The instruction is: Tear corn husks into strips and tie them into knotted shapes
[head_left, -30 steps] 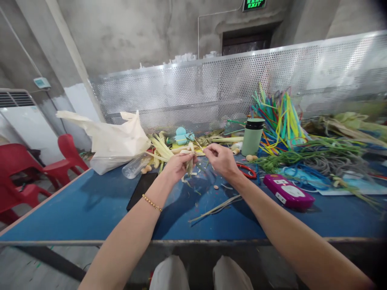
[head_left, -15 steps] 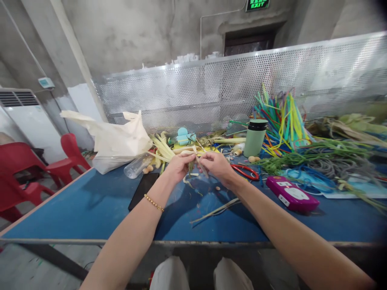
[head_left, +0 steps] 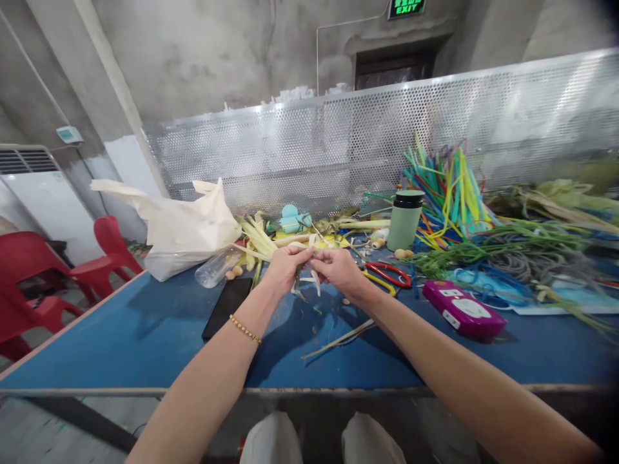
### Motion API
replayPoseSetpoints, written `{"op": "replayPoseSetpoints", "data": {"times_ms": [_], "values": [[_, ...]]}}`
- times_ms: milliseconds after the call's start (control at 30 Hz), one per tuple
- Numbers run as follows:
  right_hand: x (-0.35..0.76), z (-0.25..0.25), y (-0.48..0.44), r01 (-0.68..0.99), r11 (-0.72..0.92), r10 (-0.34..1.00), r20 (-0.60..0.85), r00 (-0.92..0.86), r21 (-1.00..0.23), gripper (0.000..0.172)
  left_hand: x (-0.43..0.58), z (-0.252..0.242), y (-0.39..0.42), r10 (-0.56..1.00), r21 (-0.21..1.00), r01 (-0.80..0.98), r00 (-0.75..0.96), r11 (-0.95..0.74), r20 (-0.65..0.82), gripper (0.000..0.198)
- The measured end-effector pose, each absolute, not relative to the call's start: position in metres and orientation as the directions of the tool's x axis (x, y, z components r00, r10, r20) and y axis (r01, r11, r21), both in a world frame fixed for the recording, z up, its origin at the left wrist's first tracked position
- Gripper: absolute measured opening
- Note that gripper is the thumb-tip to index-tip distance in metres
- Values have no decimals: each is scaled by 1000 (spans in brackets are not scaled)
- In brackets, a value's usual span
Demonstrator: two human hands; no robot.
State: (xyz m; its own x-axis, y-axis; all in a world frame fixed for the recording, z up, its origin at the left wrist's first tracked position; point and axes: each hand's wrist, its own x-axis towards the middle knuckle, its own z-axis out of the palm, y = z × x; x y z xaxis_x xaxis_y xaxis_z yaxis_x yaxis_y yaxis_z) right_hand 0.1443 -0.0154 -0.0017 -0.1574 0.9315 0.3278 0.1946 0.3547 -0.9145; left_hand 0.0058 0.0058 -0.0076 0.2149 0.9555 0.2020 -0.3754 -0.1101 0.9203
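My left hand (head_left: 286,265), with a beaded bracelet at the wrist, is closed in a pinch on a pale husk strip (head_left: 315,281). Close against it, my right hand (head_left: 337,268) pinches the same strip, and the fingertips of both hands nearly meet. Ends of the strip stick out above and below the fingers; the part inside the grip is hidden. Behind the hands lies a heap of pale husks (head_left: 260,238). Red- and yellow-handled tools (head_left: 394,275) rest beside my right wrist, and thin dry stalks (head_left: 338,340) lie below it.
To the left are a white plastic bag (head_left: 188,225), a clear bottle (head_left: 211,270) and a dark tablet-like slab (head_left: 223,310). On the right stand a green tumbler (head_left: 404,222), a purple box (head_left: 461,309) and bundles of coloured strips (head_left: 457,193). A perforated metal screen (head_left: 290,148) closes the back.
My right hand has moved left, so its fingertips now come up to my left hand's. The husk strip's free end hangs differently, and the yellow handle shows more. The view has shifted slightly.
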Motion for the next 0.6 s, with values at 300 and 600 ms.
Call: {"op": "replayPoseSetpoints", "data": {"times_ms": [300, 600], "values": [[137, -16, -11, 318, 437, 899, 400, -177, -841, 22, 9, -10, 4, 972, 942, -312, 152, -124, 178, 36], [163, 9, -7, 543, 502, 794, 608, 21, -673, 43, 1, -7, 7, 946, 964, -123, 196, -237, 258, 22]]}}
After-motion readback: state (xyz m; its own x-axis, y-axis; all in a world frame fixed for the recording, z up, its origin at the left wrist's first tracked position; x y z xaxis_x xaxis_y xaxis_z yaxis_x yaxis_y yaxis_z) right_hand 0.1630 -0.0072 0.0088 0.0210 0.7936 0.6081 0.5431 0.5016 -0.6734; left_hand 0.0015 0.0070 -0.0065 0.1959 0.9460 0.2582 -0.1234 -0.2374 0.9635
